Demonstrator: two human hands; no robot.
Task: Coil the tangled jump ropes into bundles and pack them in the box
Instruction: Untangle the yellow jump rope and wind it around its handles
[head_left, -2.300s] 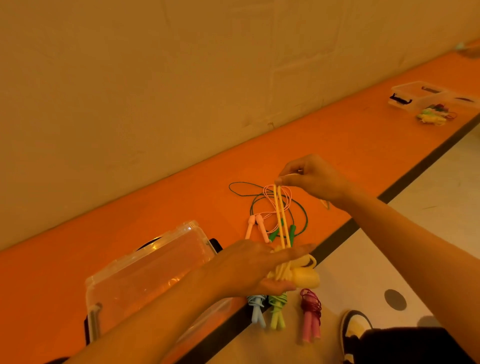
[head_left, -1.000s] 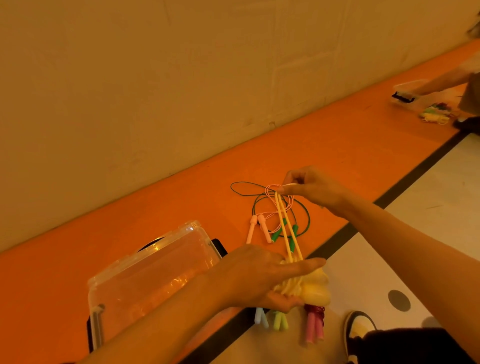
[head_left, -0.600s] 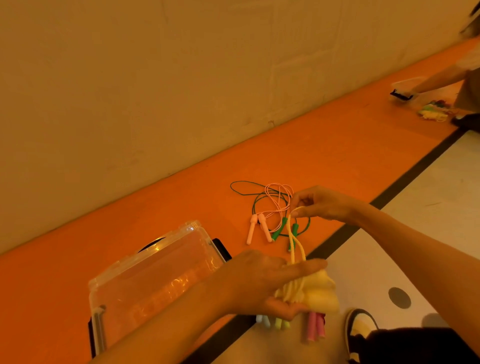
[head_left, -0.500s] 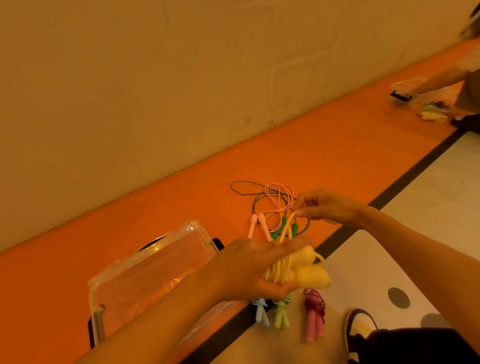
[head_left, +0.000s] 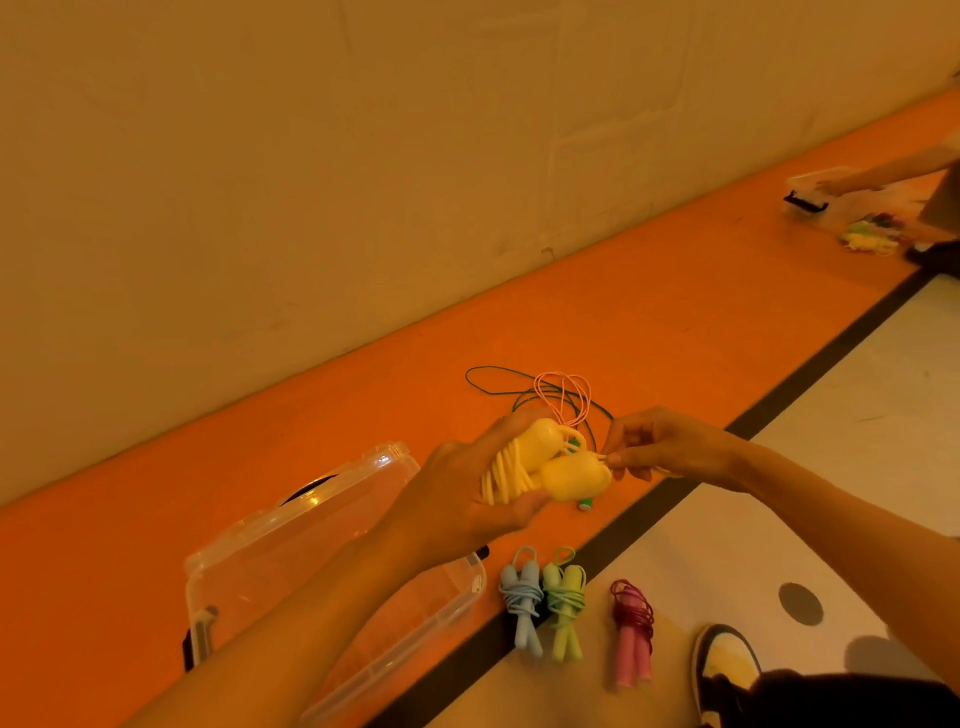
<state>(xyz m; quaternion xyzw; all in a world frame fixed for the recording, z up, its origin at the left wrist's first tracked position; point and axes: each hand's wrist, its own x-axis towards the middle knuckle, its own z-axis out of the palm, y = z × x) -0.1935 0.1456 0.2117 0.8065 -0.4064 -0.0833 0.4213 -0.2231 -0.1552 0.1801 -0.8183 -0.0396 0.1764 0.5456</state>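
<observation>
Where the yellow rope (head_left: 540, 467) lies: held above the counter (head_left: 675, 322), handles side by side.
Long axis: roughly left to right, handle ends toward the right hand (head_left: 660, 447).
Left hand (head_left: 467, 499): fingers curled round coils and handles.
Right fingers (head_left: 615, 460): narrow pinch on the cord end, beside the lower handle.
Box (head_left: 311, 561): lower left, nearer the left hand.

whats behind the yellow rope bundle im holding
Loose green rope and pink rope on the orange ledge; a green handle tip peeks out below. The yellow bundle covers their other handles.
</observation>
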